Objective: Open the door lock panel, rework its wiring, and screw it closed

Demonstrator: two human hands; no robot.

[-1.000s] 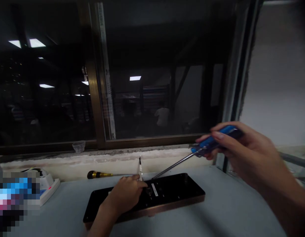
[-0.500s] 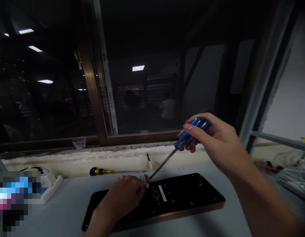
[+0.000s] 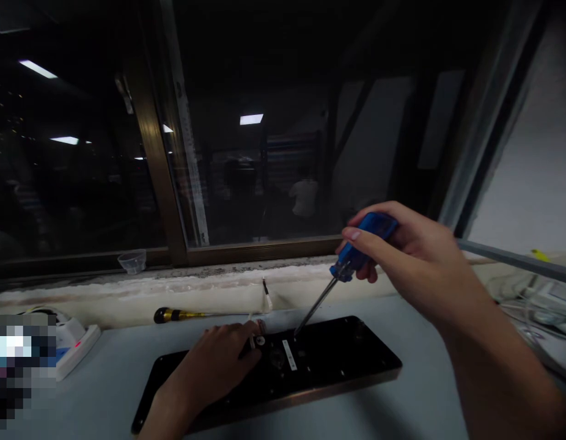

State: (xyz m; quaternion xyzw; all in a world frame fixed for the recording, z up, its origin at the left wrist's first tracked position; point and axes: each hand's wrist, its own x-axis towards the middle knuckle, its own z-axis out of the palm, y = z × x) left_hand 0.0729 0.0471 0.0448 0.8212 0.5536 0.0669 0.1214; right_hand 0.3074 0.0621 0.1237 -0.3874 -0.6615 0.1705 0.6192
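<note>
Dim light, glare patches (image 3: 251, 119) in the window (image 3: 283, 67), soft shadow (image 3: 379, 415) on the tabletop (image 3: 430, 373)

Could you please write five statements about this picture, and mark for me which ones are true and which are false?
1. The right hand holds a blue screwdriver. True.
2. The yellow screwdriver lies on top of the black panel. False: the yellow screwdriver lies behind the black panel.
3. The white label is on the black panel. True.
4. The clear cup stands on the table. False: the clear cup stands on the window sill.
5. The left hand is over the black panel. True.
</note>
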